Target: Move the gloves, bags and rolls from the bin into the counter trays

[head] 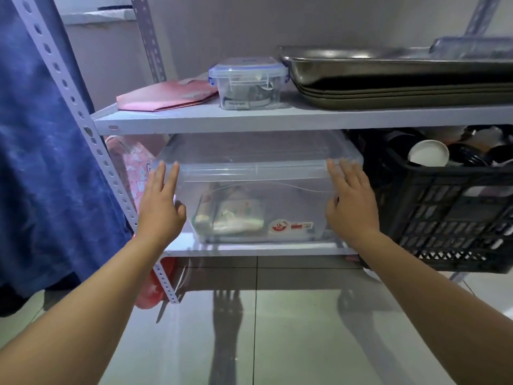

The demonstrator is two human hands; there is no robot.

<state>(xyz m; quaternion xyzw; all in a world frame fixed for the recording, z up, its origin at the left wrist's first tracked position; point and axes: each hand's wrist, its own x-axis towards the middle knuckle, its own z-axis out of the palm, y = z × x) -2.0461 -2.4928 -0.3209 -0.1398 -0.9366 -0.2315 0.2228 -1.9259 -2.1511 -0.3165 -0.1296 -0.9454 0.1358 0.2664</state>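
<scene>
A clear plastic bin with a clear lid sits on the lower shelf of a metal rack. Through its front wall I see a roll and flat packets lying on the bottom. My left hand is flat against the bin's left end, fingers stretched out and apart. My right hand is flat against the right end, fingers spread too. Neither hand is closed around the bin. Stacked metal trays rest on the shelf above.
A black crate with cups stands close to the bin's right side. Pink bags sit at its left. The upper shelf holds a small clip-lid box and a pink folder. Blue cloth hangs at left. Tiled floor lies below.
</scene>
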